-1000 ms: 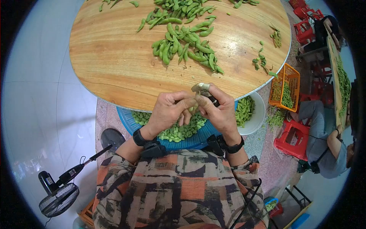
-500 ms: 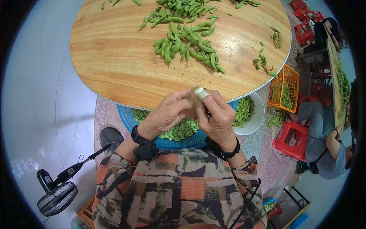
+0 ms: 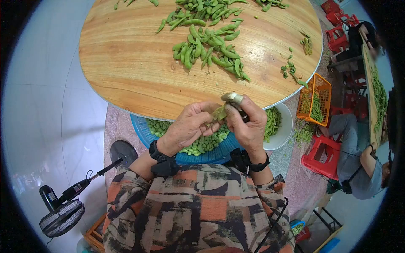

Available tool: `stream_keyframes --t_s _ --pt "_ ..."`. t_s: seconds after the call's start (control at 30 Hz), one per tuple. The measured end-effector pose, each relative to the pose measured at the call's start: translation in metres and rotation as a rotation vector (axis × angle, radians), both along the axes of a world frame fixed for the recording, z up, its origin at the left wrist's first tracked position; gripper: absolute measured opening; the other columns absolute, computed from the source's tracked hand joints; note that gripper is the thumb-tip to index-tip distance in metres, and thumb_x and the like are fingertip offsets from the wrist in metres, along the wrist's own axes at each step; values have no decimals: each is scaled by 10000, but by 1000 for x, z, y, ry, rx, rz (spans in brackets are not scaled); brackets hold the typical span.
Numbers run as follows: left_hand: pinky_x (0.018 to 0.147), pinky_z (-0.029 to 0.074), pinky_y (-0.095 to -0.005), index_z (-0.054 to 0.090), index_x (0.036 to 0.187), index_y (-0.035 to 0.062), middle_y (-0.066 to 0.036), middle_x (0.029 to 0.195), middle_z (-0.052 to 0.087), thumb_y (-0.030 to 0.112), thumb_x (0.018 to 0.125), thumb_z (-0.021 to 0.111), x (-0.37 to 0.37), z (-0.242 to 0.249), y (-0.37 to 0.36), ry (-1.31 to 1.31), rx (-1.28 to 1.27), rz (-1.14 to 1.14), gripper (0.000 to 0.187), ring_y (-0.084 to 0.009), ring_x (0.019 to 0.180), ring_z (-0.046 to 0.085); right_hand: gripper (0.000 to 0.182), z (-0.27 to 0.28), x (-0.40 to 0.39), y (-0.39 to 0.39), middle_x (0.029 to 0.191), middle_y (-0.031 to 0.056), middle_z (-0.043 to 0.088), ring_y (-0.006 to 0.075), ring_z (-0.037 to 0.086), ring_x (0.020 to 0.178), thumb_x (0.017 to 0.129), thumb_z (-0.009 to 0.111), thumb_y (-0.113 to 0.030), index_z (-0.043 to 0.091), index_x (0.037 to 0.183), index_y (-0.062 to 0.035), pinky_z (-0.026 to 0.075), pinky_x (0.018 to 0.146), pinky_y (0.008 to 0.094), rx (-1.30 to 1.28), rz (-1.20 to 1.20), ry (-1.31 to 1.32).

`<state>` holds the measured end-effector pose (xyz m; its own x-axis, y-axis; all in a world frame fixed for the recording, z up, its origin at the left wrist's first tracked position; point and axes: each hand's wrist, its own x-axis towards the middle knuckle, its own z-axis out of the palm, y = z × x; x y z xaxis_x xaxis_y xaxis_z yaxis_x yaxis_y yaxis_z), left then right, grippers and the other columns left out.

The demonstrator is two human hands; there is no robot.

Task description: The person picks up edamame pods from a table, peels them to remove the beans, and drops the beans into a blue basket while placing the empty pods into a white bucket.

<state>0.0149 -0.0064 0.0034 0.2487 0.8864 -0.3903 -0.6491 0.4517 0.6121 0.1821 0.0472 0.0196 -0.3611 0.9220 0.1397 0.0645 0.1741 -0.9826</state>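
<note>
Over the near edge of the round wooden table (image 3: 126,84), my left hand (image 3: 185,126) is closed, its thumb and fingers pinching a yellowish-green pod (image 3: 219,113). My right hand (image 3: 249,124) touches the other end of that pod, its thumb and fingers closed around it; a light covering wraps one fingertip, and something dark shows in the palm. Beneath both hands is a blue basket (image 3: 140,134) with shelled green beans (image 3: 204,144). A pile of green pods (image 3: 211,46) lies on the table beyond my hands.
A white bucket (image 3: 287,130) of pods stands right of the blue basket. Further right are an orange crate (image 3: 314,99), a red stool (image 3: 321,156) and a seated person (image 3: 352,147) at another table. A black fan (image 3: 62,217) stands lower left.
My right hand has moved slightly right and turned, and the gap between my hands is wider. The yellowish-green pod now shows between them.
</note>
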Motion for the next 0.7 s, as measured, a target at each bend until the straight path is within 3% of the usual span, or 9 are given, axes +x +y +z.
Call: stream_keyframes --t_s 0.1,0.2,0.3,0.37,0.43,0.47,0.53,0.63,0.7 --pt "608 484 -220 562 1230 -24 -127 988 641 37 964 491 -6 9 -2 -37 100 -85 282 -146 736 596 179 9 14 4 716 16 606 47 518 524 913 600 -8 682 1070 13 378 459 203 -269 -94 129" --pt "763 534 -295 639 1141 -12 -94 969 703 124 970 575 -26 17 -4 456 437 -547 227 -146 889 659 226 9 58 12 690 -14 583 27 481 495 929 606 -38 667 1142 9 342 429 192 -230 -248 57" --pt "776 536 -300 685 1049 10 -67 974 718 133 956 598 -47 35 10 711 614 -646 177 -133 919 666 231 9 119 15 734 16 630 34 495 517 931 605 -64 667 1133 29 357 450 188 -227 -338 -104" --pt "747 533 -316 699 1007 22 -80 913 722 134 916 632 -44 44 30 785 474 -482 159 -175 851 682 236 -2 154 19 772 52 676 53 514 523 933 597 -80 665 1119 48 380 463 198 -235 -335 -140" --pt "704 525 -356 689 976 12 -117 859 679 121 865 661 -49 35 62 1608 801 15 158 -267 787 663 229 -12 171 21 787 93 709 103 599 622 937 597 -97 674 1082 64 482 576 249 228 -395 -816" --pt "704 525 -356 689 976 12 -117 859 679 121 865 661 -50 29 75 1609 809 25 158 -267 787 663 210 -7 172 19 800 183 707 232 708 697 907 591 -62 682 1075 25 527 650 344 230 -405 -911" --pt "673 504 -402 679 941 12 -139 815 607 85 834 658 -49 19 95 1851 803 196 131 -333 751 613 201 -5 167 16 791 178 706 228 708 696 908 592 -64 684 1064 23 526 642 336 208 -423 -865" --pt "678 497 -419 671 912 15 -141 824 581 69 820 661 -43 14 99 1879 784 199 107 -344 791 608 191 -3 148 15 766 164 700 203 694 674 907 593 -60 687 1058 9 521 630 311 86 -426 -787" --pt "646 493 -395 666 911 9 -128 817 589 71 825 665 -45 13 99 1856 805 266 106 -306 749 613 202 -12 130 20 760 130 701 162 655 635 907 587 -47 686 1072 13 500 604 284 257 -348 -596"
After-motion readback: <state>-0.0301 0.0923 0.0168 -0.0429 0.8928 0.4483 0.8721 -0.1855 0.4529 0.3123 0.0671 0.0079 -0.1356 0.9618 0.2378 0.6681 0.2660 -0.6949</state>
